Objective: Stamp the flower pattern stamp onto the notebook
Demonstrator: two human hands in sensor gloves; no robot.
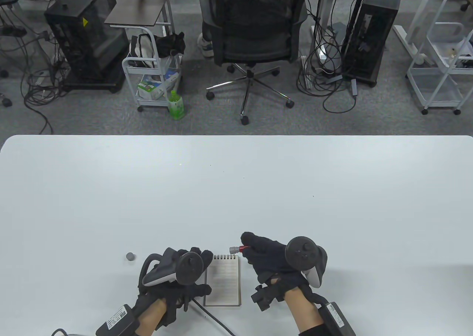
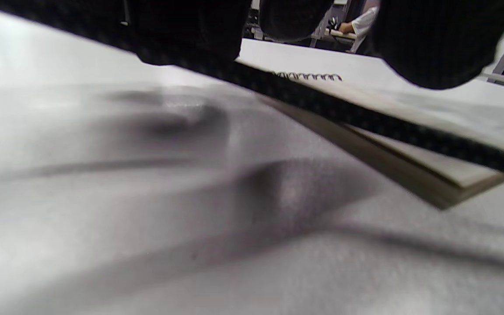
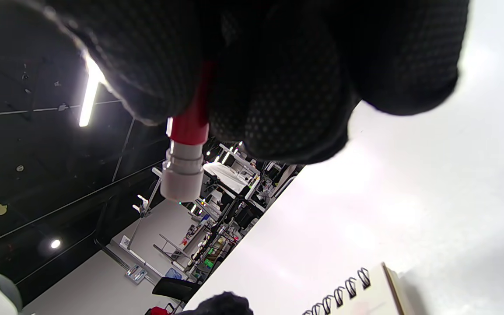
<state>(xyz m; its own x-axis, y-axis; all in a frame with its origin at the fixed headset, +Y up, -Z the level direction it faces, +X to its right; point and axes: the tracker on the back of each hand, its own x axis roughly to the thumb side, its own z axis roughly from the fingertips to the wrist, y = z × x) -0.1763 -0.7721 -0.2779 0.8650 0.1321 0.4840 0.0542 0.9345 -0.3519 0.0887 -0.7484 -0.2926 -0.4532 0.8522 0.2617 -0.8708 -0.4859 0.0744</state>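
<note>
On the white table (image 1: 236, 188), a small grey cap (image 1: 130, 256) sits left of the left hand (image 1: 177, 277), whose fingers rest flat on a spiral-bound, lined notebook (image 1: 223, 282) (no readable writing). Just right, the right hand (image 1: 271, 258) grips the stamp (image 1: 236, 249) — red barrel, grey end — above the notebook's top corner.

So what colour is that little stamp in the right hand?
Red body with a pale grey tip: the stamp, clearest in the right wrist view.
</note>
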